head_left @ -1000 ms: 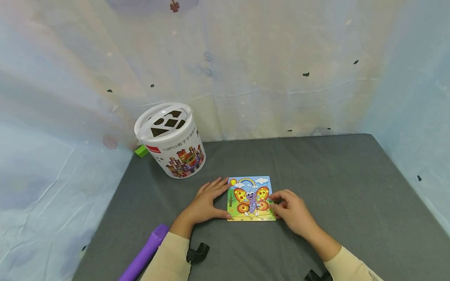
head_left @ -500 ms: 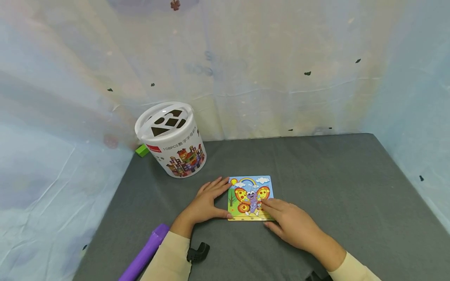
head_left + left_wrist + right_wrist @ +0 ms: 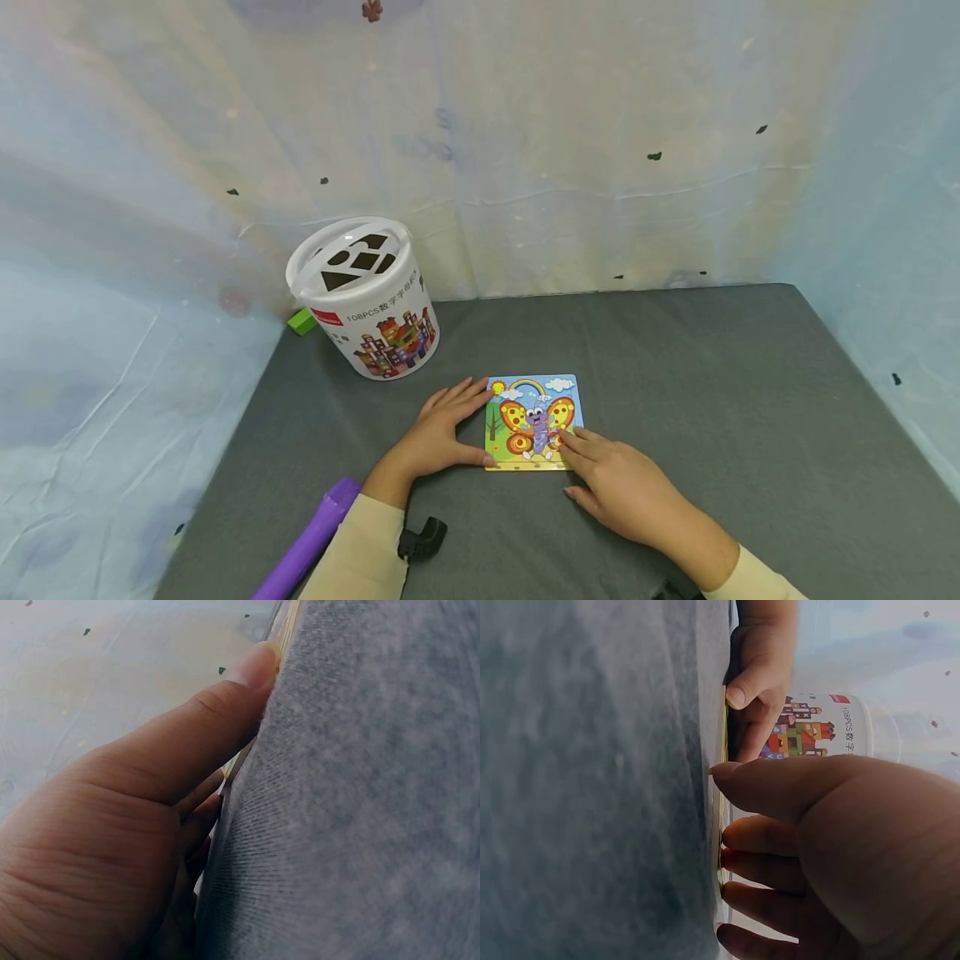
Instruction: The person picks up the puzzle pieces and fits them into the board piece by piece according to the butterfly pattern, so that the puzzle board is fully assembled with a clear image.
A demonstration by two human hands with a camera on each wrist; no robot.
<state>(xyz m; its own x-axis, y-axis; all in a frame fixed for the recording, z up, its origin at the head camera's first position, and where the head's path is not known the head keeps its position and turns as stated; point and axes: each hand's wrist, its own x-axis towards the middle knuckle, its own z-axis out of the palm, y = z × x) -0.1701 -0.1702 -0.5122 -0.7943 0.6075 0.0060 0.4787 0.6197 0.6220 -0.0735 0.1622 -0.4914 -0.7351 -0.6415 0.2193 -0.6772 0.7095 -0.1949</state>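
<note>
A square butterfly picture puzzle (image 3: 531,417) lies flat on the grey cloth, blue sky at its top and green and yellow below. My left hand (image 3: 442,433) rests along its left side, thumb on the lower left corner and fingertips at the upper left. Over its lower right part, my right hand (image 3: 626,487) touches the picture with outstretched fingertips and covers that corner. In the right wrist view the right fingers (image 3: 761,840) meet the puzzle's thin edge (image 3: 723,742), with the thumb at the cloth. The left thumb (image 3: 255,667) presses on the board's edge in the left wrist view.
A white tub (image 3: 367,300) with shape holes in its lid stands at the back left, a green block (image 3: 302,322) behind it. Along the left front lies a purple tube (image 3: 311,537). A pale printed curtain (image 3: 562,150) borders the grey table (image 3: 712,383).
My right hand has gone from pinching at the puzzle's right edge to laying straightened fingers over its lower right part. The left hand has stayed where it was.
</note>
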